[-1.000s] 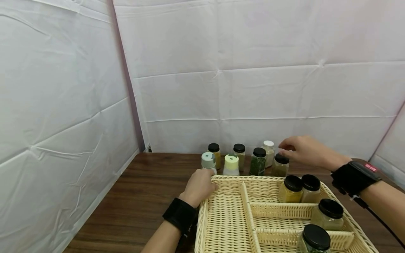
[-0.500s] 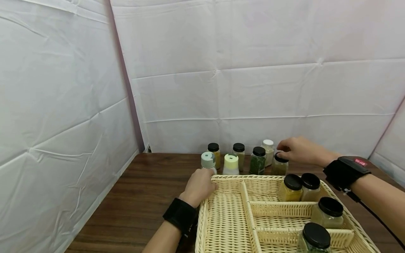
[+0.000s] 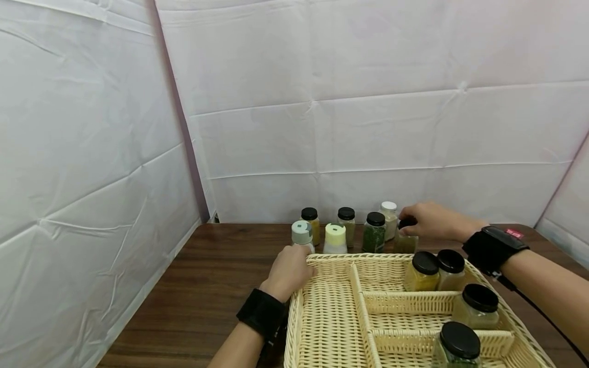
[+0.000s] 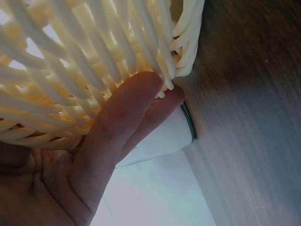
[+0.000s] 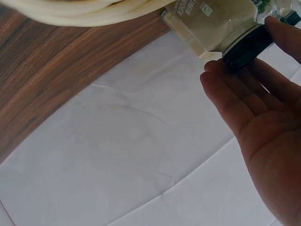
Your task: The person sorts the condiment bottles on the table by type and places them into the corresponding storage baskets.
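My left hand (image 3: 289, 271) grips the far left corner of a pale woven basket (image 3: 329, 317). In the left wrist view its fingers (image 4: 124, 106) lie against the weave. At the back right, my right hand (image 3: 434, 221) pinches the black lid of a spice jar (image 3: 406, 245) standing just behind the basket. Thumb and fingers are round that lid (image 5: 247, 49) in the right wrist view, where the jar's clear body shows light brown powder and white lettering. Left of it are a jar of green flakes (image 3: 374, 237) and a white-capped jar (image 3: 389, 220).
Inside the basket, black-lidded jars stand in the right-hand compartments, among them a yellow one (image 3: 421, 278). Behind it are a grey-green-capped bottle (image 3: 301, 232), a yellow-capped bottle (image 3: 335, 236) and two more black-lidded jars. White cloth (image 3: 257, 128) hangs behind the wooden table (image 3: 184, 296).
My right hand has moved slightly left and down onto the jar's black lid, and its fingers have closed round it. My left hand has stayed on the basket corner.
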Demonstrator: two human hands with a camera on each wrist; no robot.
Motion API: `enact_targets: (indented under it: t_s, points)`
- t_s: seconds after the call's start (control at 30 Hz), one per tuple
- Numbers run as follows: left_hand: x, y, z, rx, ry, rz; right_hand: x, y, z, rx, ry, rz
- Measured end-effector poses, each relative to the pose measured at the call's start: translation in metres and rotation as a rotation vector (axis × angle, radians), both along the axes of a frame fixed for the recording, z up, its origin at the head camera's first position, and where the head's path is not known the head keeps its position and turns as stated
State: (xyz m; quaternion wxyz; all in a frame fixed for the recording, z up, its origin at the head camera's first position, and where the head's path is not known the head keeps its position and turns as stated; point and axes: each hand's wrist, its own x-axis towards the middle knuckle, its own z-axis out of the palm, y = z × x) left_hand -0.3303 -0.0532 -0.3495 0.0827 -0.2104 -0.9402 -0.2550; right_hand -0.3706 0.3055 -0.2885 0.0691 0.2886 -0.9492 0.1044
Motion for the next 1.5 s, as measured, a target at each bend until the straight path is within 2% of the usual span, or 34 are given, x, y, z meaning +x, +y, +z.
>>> enact_targets:
  t_s: [0.23,0.47,0.73,1.23,1.5]
  points:
    - [0.000,-0.003,0.001,0.000,-0.010,0.014,-0.004,-0.003,-0.003,0.019,0.018,0.001]
    - [0.001,-0.005,0.001,0.001,-0.010,0.012,-0.006,-0.005,-0.005,0.021,-0.027,-0.008]
    - [0.001,-0.005,-0.001,0.005,0.006,0.009,-0.004,-0.004,-0.005,-0.050,-0.080,-0.015]
    - [0.001,-0.005,-0.001,-0.003,0.022,0.012,-0.006,-0.002,-0.009,-0.082,-0.072,0.017]
    - [0.001,-0.002,0.000,-0.002,0.016,0.020,-0.001,0.002,-0.010,-0.104,-0.064,0.022]
